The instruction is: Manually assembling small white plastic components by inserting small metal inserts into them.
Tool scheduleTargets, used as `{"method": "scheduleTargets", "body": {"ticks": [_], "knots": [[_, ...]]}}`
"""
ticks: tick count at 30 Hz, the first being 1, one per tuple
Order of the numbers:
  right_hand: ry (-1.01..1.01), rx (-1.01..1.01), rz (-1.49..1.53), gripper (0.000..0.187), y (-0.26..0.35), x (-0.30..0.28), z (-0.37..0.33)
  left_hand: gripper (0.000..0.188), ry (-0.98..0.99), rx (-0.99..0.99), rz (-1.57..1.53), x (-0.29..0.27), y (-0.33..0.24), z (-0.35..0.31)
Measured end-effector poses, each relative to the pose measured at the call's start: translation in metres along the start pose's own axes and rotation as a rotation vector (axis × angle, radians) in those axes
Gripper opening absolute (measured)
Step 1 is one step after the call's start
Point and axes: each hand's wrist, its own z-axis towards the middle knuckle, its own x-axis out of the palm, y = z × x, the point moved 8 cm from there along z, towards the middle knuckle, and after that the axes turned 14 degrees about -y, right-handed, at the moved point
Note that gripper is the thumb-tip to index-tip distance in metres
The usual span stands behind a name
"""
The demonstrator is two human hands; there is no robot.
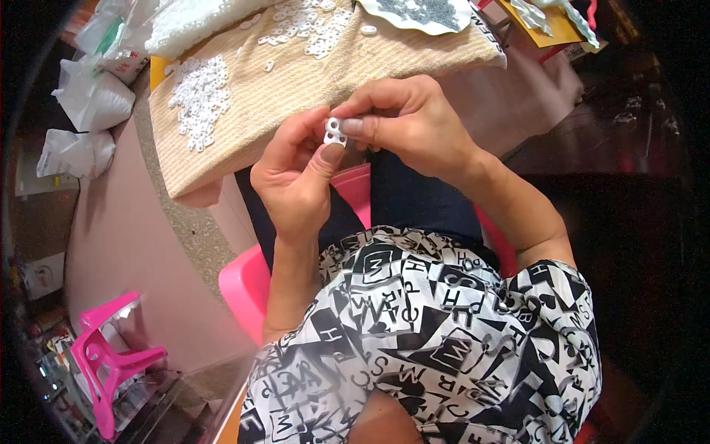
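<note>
Between my two hands, above my lap and just off the table's near edge, is a small white plastic piece with round holes (335,133). My left hand (296,174) pinches its lower end, thumb in front and fingers behind. At its upper right side, my right hand (414,122) closes thumb and forefinger on the same piece. Whether it is one part or two pressed together, I cannot tell. On the cloth-covered table (274,103) lies a pile of similar small white pieces (200,100), with a looser scatter of white pieces (314,29) farther back.
A white sheet bearing small grey parts (421,13) lies at the table's back. A large clear bag of white pieces (200,22) rests at back left. White plastic bags (92,96) stand left of the table. A pink stool (111,355) is on the floor at lower left.
</note>
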Motion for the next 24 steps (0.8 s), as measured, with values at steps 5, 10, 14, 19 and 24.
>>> {"method": "scheduleTargets", "body": {"ticks": [5, 10, 14, 19, 24], "knots": [[0.02, 0.135, 0.044, 0.008, -0.01, 0.0, -0.002, 0.026, 0.148, 0.143, 0.056, 0.004, -0.003, 0.0], [0.032, 0.144, 0.025, 0.006, -0.007, 0.003, -0.006, 0.024, 0.144, 0.236, 0.026, 0.004, -0.007, -0.003], [-0.004, 0.133, -0.004, 0.005, -0.008, 0.004, -0.007, 0.022, 0.129, 0.309, 0.066, 0.004, -0.012, -0.005], [0.021, 0.054, -0.045, 0.004, -0.004, 0.005, -0.007, 0.017, 0.117, 0.333, 0.097, 0.002, -0.01, -0.005], [0.033, 0.025, -0.058, 0.004, 0.001, 0.011, -0.01, 0.015, 0.106, 0.346, 0.096, -0.001, -0.009, -0.003]]}}
